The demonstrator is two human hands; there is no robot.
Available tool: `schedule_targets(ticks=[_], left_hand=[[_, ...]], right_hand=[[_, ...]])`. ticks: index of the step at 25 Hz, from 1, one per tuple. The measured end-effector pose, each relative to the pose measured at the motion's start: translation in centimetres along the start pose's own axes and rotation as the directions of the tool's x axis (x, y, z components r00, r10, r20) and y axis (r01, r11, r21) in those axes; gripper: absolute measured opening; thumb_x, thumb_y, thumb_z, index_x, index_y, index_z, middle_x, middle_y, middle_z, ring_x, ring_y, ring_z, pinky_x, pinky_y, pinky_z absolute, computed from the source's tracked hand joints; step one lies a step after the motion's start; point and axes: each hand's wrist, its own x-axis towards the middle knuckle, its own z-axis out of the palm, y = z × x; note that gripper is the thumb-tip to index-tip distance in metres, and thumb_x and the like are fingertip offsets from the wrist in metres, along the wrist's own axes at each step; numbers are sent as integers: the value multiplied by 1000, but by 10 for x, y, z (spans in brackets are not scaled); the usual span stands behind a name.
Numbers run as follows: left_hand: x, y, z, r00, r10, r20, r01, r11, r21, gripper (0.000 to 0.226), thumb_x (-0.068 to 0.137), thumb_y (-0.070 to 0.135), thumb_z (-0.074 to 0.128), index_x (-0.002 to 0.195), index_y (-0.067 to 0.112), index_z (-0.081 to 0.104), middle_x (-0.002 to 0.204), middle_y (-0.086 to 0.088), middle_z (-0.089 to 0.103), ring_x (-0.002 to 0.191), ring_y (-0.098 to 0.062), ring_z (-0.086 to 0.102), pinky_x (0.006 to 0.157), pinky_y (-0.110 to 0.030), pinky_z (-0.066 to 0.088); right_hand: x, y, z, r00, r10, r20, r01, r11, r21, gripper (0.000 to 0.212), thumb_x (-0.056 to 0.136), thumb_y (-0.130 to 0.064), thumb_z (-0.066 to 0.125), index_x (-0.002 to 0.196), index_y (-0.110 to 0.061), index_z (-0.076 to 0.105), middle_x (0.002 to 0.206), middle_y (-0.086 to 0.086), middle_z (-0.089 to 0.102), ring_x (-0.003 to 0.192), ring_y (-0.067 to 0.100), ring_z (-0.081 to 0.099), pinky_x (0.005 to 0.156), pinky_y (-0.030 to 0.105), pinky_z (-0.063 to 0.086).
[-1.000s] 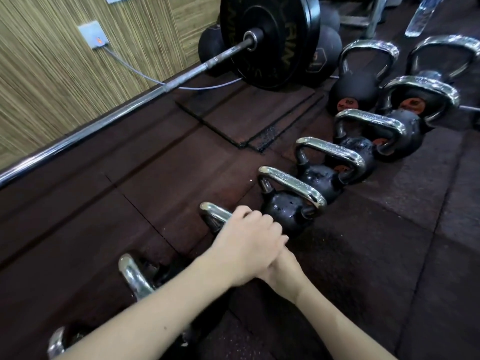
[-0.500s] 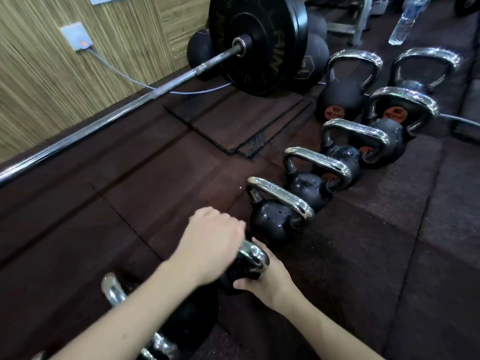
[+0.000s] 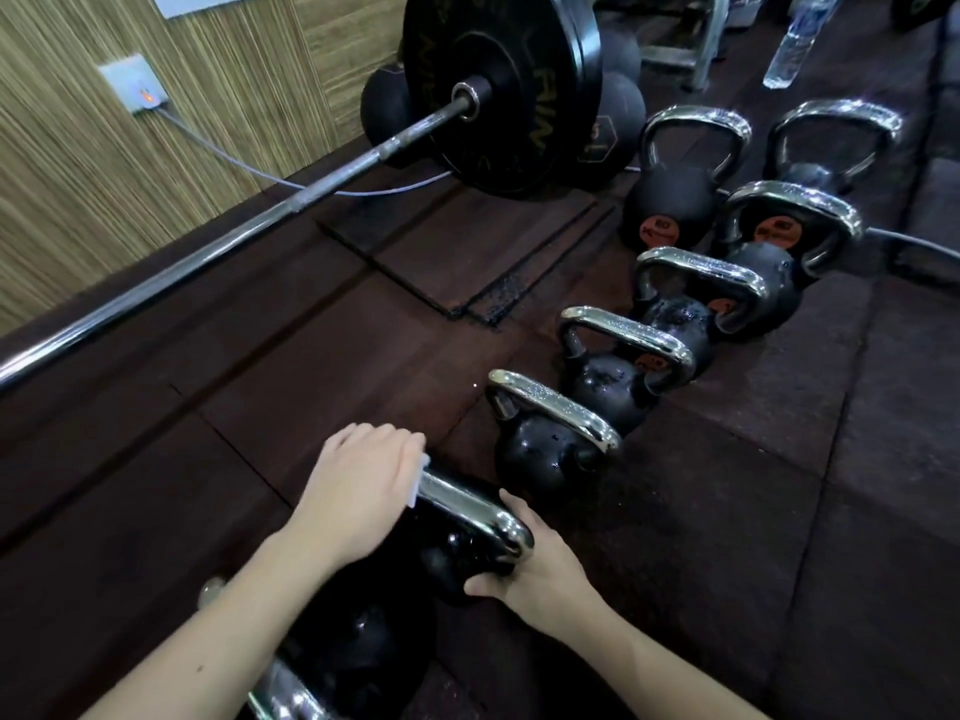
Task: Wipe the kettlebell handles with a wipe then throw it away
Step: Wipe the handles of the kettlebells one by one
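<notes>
L hand (image 3: 358,491) curls over the left end of the near kettlebell (image 3: 457,556) handle (image 3: 475,509), fingers wrapped round a white wipe (image 3: 422,470) against the chrome. R hand (image 3: 543,569) grips the bell's body under the handle's right end, thumb and fingers clamped on it. Other bells (image 3: 558,444) run far-right along the floor (image 3: 727,511); barbell (image 3: 260,226) far left.

Kettlebell row (image 3: 608,387) ran diag, bodies touching or just beside. Way in was only from above or thru handle loops. Left hand (image 3: 358,501) wrapped left end of near kettlebell (image 3: 457,558) handle (image 3: 478,511), right hand (image 3: 540,569) gripped its body. Rubber floor (image 3: 182,459) lay open left of row up to barbell (image 3: 234,239). Bumper plate (image 3: 498,90) + loose mat tile (image 3: 457,252) crowded far left. Floor right of row was open.
</notes>
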Motion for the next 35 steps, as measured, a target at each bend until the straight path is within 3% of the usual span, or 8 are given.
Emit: schedule_targets(ticks=[11, 14, 18, 21, 24, 26, 31, 35], left_hand=[[-19, 71, -1, 970, 242, -14, -242, 970, 10, 39, 107, 46, 28, 106, 28, 62, 94, 13, 56, 96, -13, 57, 121, -48, 26], [-21, 56, -4, 968, 250, 1, -250, 968, -37, 37, 106, 50, 30, 112, 30, 61, 103, 15, 56, 107, -11, 56, 121, -49, 24], [-17, 25, -2, 992, 102, -69, -112, 980, -164, 31, 105, 35, 31, 112, 36, 62, 109, 18, 61, 113, -7, 56, 118, -42, 25], [0, 13, -1, 984, -179, 5, 164, 888, -429, 34, 104, 34, 29, 91, 40, 60, 94, 16, 71, 96, -12, 66, 106, -38, 39], [23, 16, -4, 901, -427, 74, 392, 730, -559, 44, 108, 38, 32, 83, 25, 66, 79, 8, 72, 88, -20, 70, 89, -44, 52], [47, 33, -18, 885, -464, -40, 346, 713, -610, 45, 106, 36, 29, 91, 21, 69, 72, 6, 66, 87, -24, 68, 87, -45, 51], [106, 92, -12, 943, -53, -328, -71, 933, -354, 41, 93, 24, 37, 111, 12, 72, 94, -1, 74, 109, -21, 59, 100, -37, 38], [120, 137, 21, 983, 175, -45, -174, 984, 27, 27, 93, 26, 41, 94, 21, 67, 86, -1, 63, 98, -31, 61, 118, -61, 25]], right_hand=[[-13, -13, -8, 999, 51, 19, -54, 983, 177, 87, 76, -43, 79, 146, -47, 28, 142, -16, 52, 123, -3, 57, 100, 21, 50], [-8, -9, -6, 999, 18, 49, -25, 988, 151, 108, 69, -38, 88, 154, -39, 22, 158, -16, 35, 137, -3, 43, 111, 21, 41], [3, 2, -18, 994, -37, 99, 33, 999, 42, 116, 65, -45, 88, 158, -29, 20, 160, -13, 31, 145, 7, 35, 117, 26, 33], [5, 30, -55, 984, -120, 134, 129, 990, -58, 80, 77, -42, 80, 146, -26, 45, 144, -6, 54, 135, 13, 50, 111, 26, 40], [9, 58, -101, 994, -74, -77, 68, 995, -67, 44, 76, -40, 80, 114, -28, 63, 111, -12, 68, 107, 6, 65, 96, 28, 52], [22, 66, -124, 978, -57, -198, 55, 998, -15, 56, 66, -48, 82, 114, -31, 58, 112, -15, 64, 104, 2, 62, 95, 29, 53], [55, 42, -142, 985, -131, -110, 133, 991, 15, 109, 57, -45, 94, 150, -23, 40, 143, -13, 45, 134, 2, 42, 116, 26, 34], [69, 43, -117, 980, -112, -165, 117, 993, 24, 82, 62, -41, 88, 132, -10, 60, 134, -2, 62, 126, 20, 60, 110, 28, 43]])
